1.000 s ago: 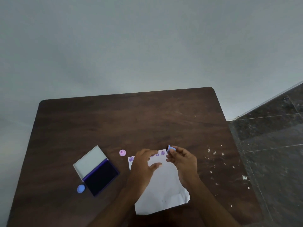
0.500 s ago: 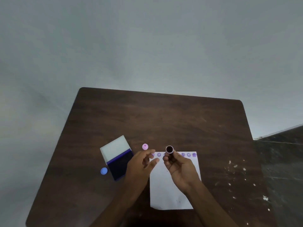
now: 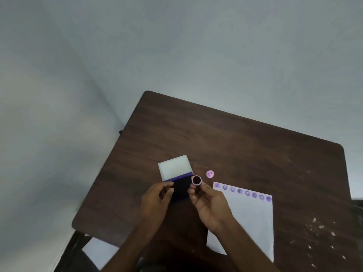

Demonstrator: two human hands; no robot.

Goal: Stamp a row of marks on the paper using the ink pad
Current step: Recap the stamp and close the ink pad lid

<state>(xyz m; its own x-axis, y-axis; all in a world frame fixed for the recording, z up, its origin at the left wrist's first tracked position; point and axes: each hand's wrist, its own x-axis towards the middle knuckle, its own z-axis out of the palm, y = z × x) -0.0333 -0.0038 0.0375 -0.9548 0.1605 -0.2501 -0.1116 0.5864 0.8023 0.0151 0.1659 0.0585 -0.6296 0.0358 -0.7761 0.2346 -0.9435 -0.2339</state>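
Observation:
A white sheet of paper (image 3: 253, 218) lies on the dark wooden table (image 3: 235, 138), with a row of several purple round marks (image 3: 243, 192) along its far edge. The ink pad (image 3: 179, 183) sits open to its left, white lid up and dark pad partly behind my hands. My right hand (image 3: 208, 203) pinches a small round stamp (image 3: 196, 180), its inked face turned up, just at the pad's right edge. My left hand (image 3: 157, 205) hovers over the pad's near left side, fingers curled and holding nothing I can see.
A small pink cap (image 3: 210, 174) rests on the table between the ink pad and the paper. White specks (image 3: 318, 230) dot the table's right side. A pale wall stands behind; the table's left edge drops off near my left forearm.
The view has swung left. My right hand carried the stamp from above the paper's marks over to the ink pad's right edge. My left hand left the paper and moved over the pad.

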